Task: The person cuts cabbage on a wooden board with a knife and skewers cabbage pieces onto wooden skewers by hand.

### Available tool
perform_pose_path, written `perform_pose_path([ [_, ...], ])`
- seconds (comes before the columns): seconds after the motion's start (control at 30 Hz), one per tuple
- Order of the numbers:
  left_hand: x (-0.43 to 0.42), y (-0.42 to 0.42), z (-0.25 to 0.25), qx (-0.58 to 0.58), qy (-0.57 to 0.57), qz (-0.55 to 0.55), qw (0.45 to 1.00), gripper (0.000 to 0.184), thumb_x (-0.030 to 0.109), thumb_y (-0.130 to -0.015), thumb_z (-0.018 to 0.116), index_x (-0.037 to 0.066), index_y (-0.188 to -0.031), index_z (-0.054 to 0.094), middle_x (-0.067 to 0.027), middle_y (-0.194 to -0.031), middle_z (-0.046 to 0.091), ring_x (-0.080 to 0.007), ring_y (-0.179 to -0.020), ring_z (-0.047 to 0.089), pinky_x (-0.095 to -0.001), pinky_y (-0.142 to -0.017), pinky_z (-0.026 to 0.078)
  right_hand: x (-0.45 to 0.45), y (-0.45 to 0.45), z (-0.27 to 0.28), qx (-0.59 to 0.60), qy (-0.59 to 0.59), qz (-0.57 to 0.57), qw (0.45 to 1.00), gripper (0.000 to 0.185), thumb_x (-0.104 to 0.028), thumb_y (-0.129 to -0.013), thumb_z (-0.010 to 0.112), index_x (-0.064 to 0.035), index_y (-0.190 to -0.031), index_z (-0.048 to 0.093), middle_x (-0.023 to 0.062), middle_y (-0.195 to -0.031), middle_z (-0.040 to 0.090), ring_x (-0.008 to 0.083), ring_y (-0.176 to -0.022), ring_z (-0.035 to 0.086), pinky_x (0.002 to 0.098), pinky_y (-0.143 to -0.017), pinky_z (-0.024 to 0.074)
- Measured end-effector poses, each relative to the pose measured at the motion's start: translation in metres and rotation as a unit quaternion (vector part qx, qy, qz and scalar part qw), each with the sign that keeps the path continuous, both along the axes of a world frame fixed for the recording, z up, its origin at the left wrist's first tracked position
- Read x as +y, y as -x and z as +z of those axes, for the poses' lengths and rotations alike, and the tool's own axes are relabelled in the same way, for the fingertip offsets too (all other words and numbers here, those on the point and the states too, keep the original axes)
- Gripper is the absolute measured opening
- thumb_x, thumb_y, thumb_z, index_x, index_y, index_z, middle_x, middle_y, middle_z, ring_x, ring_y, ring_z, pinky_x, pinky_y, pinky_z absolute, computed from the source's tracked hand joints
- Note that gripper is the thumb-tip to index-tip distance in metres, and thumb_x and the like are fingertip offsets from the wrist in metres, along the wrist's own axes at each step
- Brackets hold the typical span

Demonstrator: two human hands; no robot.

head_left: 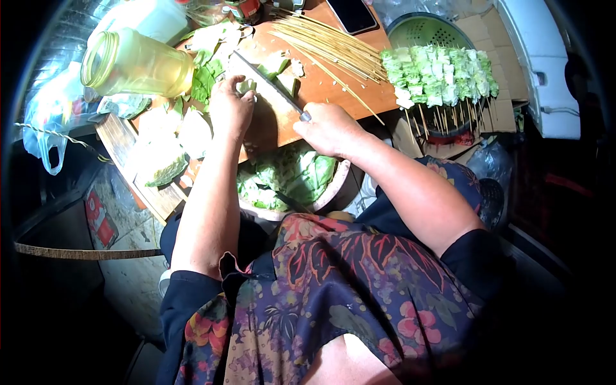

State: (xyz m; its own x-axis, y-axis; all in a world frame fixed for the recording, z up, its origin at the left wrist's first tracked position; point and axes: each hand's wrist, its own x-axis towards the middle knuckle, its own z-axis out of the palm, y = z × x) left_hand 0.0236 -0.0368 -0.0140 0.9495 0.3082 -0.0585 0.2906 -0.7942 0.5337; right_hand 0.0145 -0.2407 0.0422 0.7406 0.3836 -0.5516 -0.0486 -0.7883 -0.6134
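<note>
Steel first: I log the kitchen knife (267, 86) over the orange board (317, 91), its long axis running from the near right, at the handle, to the far left, at the tip. Right hand (330, 130): closed around the handle, so it is the one nearer the near end. Left hand (232, 104): just left of the blade, fingers bent against a pale green vegetable piece (246, 85); from my feed I cannot tell whether they grip it or only steady it. Key relation: the piece lies at the left hand's fingertips, left of the blade and far-left of the right hand; blade contact is unclear to me. Other green chunks (287, 83) sit just right of the blade. Bamboo skewers (333, 48) lie farther right, then cabbage skewers (443, 74) in front of a green colander (428, 29). Nearer me, below the board edge, a pale basin (338, 185) holds cabbage leaves (289, 170).
</note>
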Motion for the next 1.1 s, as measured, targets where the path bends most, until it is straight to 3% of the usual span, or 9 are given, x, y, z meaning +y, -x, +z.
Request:
perform_pose_path([
  [0.07,-0.003,-0.007,-0.001,0.004,0.082,0.016,0.996,0.040,0.009,-0.075,0.071,0.008,-0.114,0.063,-0.0118,-0.105,0.064,-0.0199,-0.086,0.066,-0.0310,-0.080,0.051,0.001,-0.002,0.004,-0.001,0.008,-0.042,0.999,0.035,-0.033,-0.082,0.054,0.0010,-0.084,0.059,0.0236,-0.080,0.063,0.0386,-0.082,0.062,0.0447,-0.075,0.0475],
  [0.3,0.005,-0.010,0.002,-0.001,0.235,0.037,0.971,0.048,0.001,-0.076,0.060,0.007,-0.124,0.056,-0.0141,-0.119,0.062,-0.0203,-0.098,0.066,-0.0316,-0.087,0.051,0.001,-0.003,0.014,0.026,0.000,-0.039,0.999,0.036,-0.034,-0.082,0.055,0.0023,-0.084,0.059,0.0244,-0.080,0.063,0.0390,-0.081,0.062,0.0457,-0.074,0.0469],
  [0.47,0.035,0.001,0.029,-0.071,0.081,0.069,0.992,0.039,-0.001,-0.078,0.055,0.004,-0.117,0.061,-0.0124,-0.111,0.066,-0.0188,-0.097,0.064,-0.0286,-0.087,0.050,-0.001,0.007,0.027,-0.012,-0.040,-0.039,0.998,0.038,-0.034,-0.081,0.053,0.0032,-0.083,0.059,0.0240,-0.078,0.062,0.0389,-0.079,0.062,0.0450,-0.073,0.0470],
  [0.53,0.059,0.008,0.032,-0.087,0.091,0.105,0.986,0.037,0.001,-0.077,0.057,0.004,-0.113,0.064,-0.0127,-0.110,0.067,-0.0189,-0.099,0.064,-0.0281,-0.089,0.049,-0.002,0.012,0.031,-0.003,-0.050,-0.036,0.998,0.039,-0.035,-0.080,0.052,0.0031,-0.084,0.059,0.0234,-0.079,0.063,0.0384,-0.079,0.062,0.0443,-0.073,0.0471],
  [0.67,0.100,0.032,0.049,0.029,-0.089,0.086,0.992,0.038,0.005,-0.071,0.063,0.002,-0.109,0.066,-0.0183,-0.110,0.066,-0.0256,-0.101,0.064,-0.0313,-0.090,0.048,-0.001,0.028,0.030,-0.023,-0.063,-0.019,0.998,0.038,-0.034,-0.080,0.054,0.0030,-0.086,0.059,0.0235,-0.082,0.063,0.0373,-0.082,0.062,0.0423,-0.074,0.0475],
  [0.73,0.118,0.044,0.027,0.004,-0.137,0.066,0.988,0.033,0.009,-0.067,0.069,0.002,-0.100,0.069,-0.0202,-0.112,0.062,-0.0294,-0.099,0.062,-0.0370,-0.085,0.049,0.000,0.034,0.029,-0.021,-0.072,-0.005,0.997,0.037,-0.033,-0.080,0.055,0.0032,-0.087,0.058,0.0237,-0.083,0.063,0.0372,-0.082,0.062,0.0417,-0.074,0.0478],
  [0.77,0.144,0.053,-0.015,0.014,-0.175,0.074,0.982,0.043,0.014,-0.069,0.072,0.002,-0.109,0.065,-0.0211,-0.120,0.058,-0.0314,-0.108,0.058,-0.0395,-0.093,0.045,0.002,0.037,0.030,-0.022,-0.073,-0.005,0.997,0.037,-0.033,-0.080,0.055,0.0032,-0.087,0.058,0.0237,-0.083,0.063,0.0372,-0.082,0.062,0.0417,-0.074,0.0478],
  [0.9,0.122,0.060,0.008,0.088,-0.178,0.039,0.979,0.057,0.022,-0.077,0.073,0.002,-0.127,0.053,-0.0207,-0.113,0.063,-0.0307,-0.104,0.062,-0.0365,-0.093,0.046,0.007,0.046,0.034,-0.027,-0.086,0.031,0.995,0.035,-0.030,-0.081,0.054,0.0035,-0.089,0.060,0.0250,-0.085,0.063,0.0383,-0.085,0.062,0.0425,-0.078,0.0487],
  [1.1,0.106,0.052,0.036,0.239,-0.042,0.085,0.966,0.057,0.033,-0.075,0.074,0.000,-0.118,0.058,-0.0193,-0.099,0.067,-0.0288,-0.094,0.065,-0.0352,-0.083,0.049,0.010,0.056,0.035,-0.022,-0.099,0.056,0.993,0.032,-0.027,-0.080,0.053,0.0039,-0.087,0.061,0.0261,-0.083,0.064,0.0400,-0.084,0.063,0.0440,-0.079,0.0496],
])
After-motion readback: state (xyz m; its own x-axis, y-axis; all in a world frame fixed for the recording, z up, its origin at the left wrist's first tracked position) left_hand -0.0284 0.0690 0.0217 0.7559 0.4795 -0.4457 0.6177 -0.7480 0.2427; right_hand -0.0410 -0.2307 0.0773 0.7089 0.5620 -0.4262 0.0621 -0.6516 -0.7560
